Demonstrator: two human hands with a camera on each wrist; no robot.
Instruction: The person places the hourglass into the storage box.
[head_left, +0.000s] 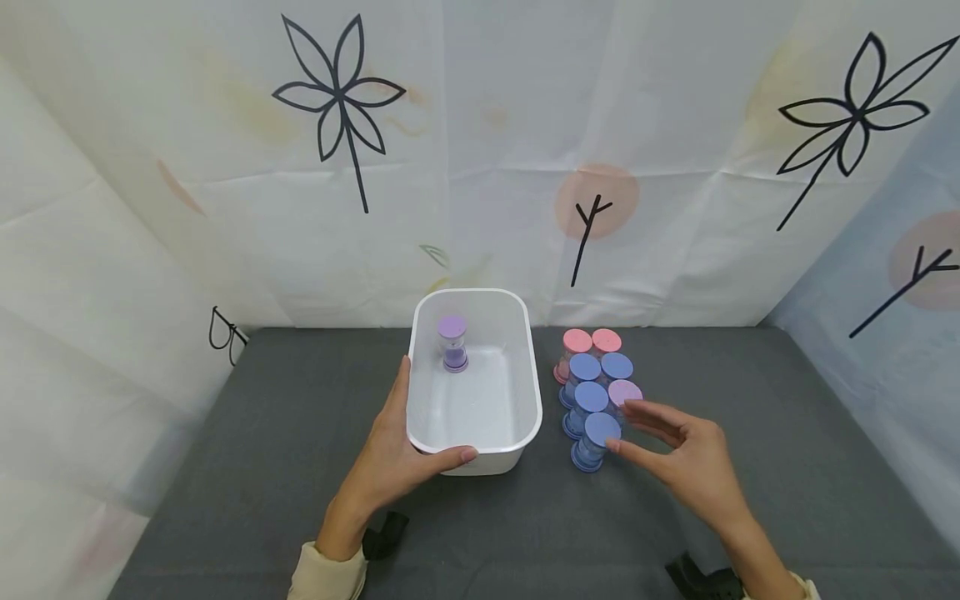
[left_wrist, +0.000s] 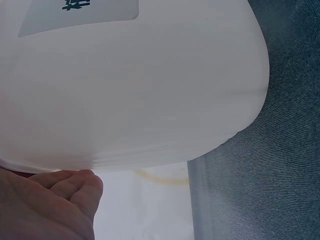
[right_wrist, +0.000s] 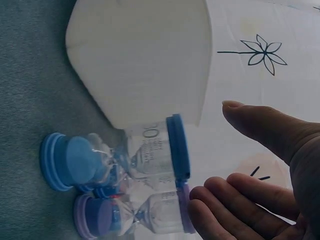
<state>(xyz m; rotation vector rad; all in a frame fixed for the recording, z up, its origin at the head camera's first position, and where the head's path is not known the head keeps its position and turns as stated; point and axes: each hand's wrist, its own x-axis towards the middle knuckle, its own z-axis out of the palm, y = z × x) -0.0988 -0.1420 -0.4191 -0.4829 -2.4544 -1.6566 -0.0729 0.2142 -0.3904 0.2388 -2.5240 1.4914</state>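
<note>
A white plastic bin [head_left: 513, 417] stands on the table, holding one upright purple sand timer [head_left: 452, 327]. My left hand [head_left: 393, 458] rests on the bin's near left corner, fingers straight along the left wall and thumb across the near side. Right of the bin, upright sand timers form two columns: pink ones [head_left: 577, 341] at the back, several blue ones [head_left: 602, 428] nearer, and a light purple one [head_left: 625, 392] on the right. Beside the front timers my right hand [head_left: 682, 446] hovers, thumb and fingers spread apart; the right wrist view shows nothing between them.
Dark grey cloth [head_left: 315, 400] covers the table. Behind it and at both sides hang pale curtains [head_left: 495, 167] printed with leaves and trees. The bin's far end stands near the back curtain. A label [left_wrist: 80, 20] shows on the bin's outer wall.
</note>
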